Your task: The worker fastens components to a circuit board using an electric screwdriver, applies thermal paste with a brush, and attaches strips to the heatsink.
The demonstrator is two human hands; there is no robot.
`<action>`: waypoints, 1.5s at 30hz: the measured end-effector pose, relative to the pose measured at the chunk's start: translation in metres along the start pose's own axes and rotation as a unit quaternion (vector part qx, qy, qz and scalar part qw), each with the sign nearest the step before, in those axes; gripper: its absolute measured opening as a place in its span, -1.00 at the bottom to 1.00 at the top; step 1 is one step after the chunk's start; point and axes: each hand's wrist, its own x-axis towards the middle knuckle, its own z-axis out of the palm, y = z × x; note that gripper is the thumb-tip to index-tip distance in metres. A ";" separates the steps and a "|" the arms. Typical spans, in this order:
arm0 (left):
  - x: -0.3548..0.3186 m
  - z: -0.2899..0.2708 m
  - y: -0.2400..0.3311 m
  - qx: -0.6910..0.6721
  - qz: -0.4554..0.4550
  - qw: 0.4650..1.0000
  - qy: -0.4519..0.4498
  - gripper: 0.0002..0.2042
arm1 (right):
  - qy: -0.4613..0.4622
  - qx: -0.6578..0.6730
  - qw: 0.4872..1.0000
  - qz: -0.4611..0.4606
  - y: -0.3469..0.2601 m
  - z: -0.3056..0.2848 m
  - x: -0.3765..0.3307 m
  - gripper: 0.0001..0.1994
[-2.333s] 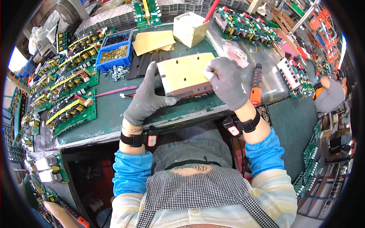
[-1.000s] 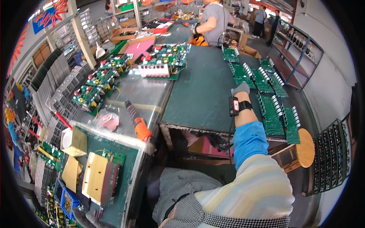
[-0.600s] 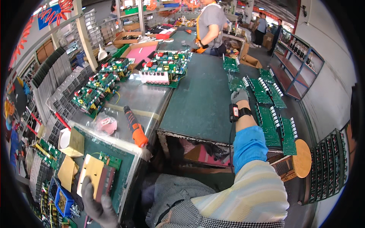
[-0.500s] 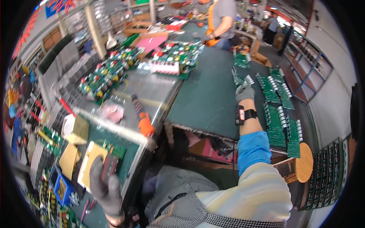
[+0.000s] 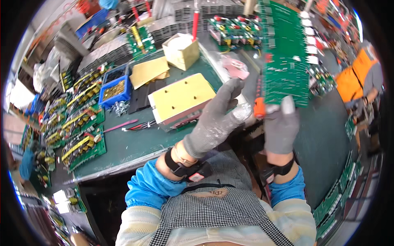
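My right hand, in a grey glove, pinches the lower edge of a long green circuit board and holds it upright above the bench. White components line the board's right edge. My left hand, also gloved, is empty with thumb and fingers apart. It hovers beside a metal block with a yellow top plate and dark screws in it. Between my hands and partly behind the board is an orange electric screwdriver. A pink pad in clear plastic lies beyond my left hand.
Left on the bench are a blue bin of brass screws, yellow sheets, a yellow box, wires and several populated boards. More boards line the right bench. A person in an orange apron stands far right.
My right hand has lifted the circuit board from the right bench and brought it leftward in front of me. My left hand has shifted past the yellow-topped block. The view has turned left.
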 end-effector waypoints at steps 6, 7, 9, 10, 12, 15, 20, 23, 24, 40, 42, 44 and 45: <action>-0.031 -0.030 0.018 -0.030 0.009 0.999 0.041 -0.49 | -0.239 -0.020 0.966 0.094 0.054 0.041 -0.014 -0.46; -0.037 -0.042 0.017 -0.064 0.015 0.998 0.022 -0.55 | -0.304 -0.008 0.944 0.125 0.055 0.032 -0.010 -0.42; -0.051 -0.061 0.023 -0.138 -0.016 0.990 0.002 -0.54 | -0.435 -0.042 0.880 0.188 0.056 0.012 0.011 -0.22; -0.055 -0.067 0.025 -0.099 -0.014 0.995 0.014 -0.54 | -0.375 -0.142 0.901 0.165 0.065 -0.005 0.018 -0.19; -0.067 -0.076 0.038 -0.095 -0.062 0.993 0.026 -0.52 | -0.319 -0.119 0.911 0.234 0.058 -0.011 0.038 -0.13; -0.072 -0.081 0.032 -0.127 -0.069 0.988 -0.057 -0.50 | -0.302 0.042 0.879 0.368 0.057 -0.010 0.036 -0.12; -0.080 -0.076 0.009 -0.212 -0.108 0.968 -0.077 -0.47 | -0.191 0.054 0.889 0.412 0.057 0.000 0.019 0.01; -0.081 -0.078 0.015 -0.217 -0.139 0.958 -0.125 -0.47 | -0.104 -0.014 0.883 0.458 0.041 0.047 -0.006 0.30; -0.082 -0.076 0.014 -0.234 -0.136 0.955 -0.120 -0.47 | -0.151 0.000 0.897 0.415 0.036 0.071 -0.015 0.27; -0.087 -0.173 0.090 0.098 -0.121 0.971 0.184 0.02 | 0.539 0.674 -0.476 0.168 -0.016 0.021 0.141 0.01; -0.082 -0.189 0.084 0.284 0.008 0.940 0.189 0.07 | 0.574 0.579 -0.577 0.048 -0.004 0.070 0.146 0.02; -0.071 -0.184 0.090 0.303 0.009 0.942 0.146 0.12 | 0.615 0.624 -0.459 0.147 0.013 0.087 0.146 0.00; -0.063 -0.180 0.090 0.320 0.014 0.942 0.099 0.17 | 0.624 0.645 -0.416 0.146 0.019 0.095 0.145 0.00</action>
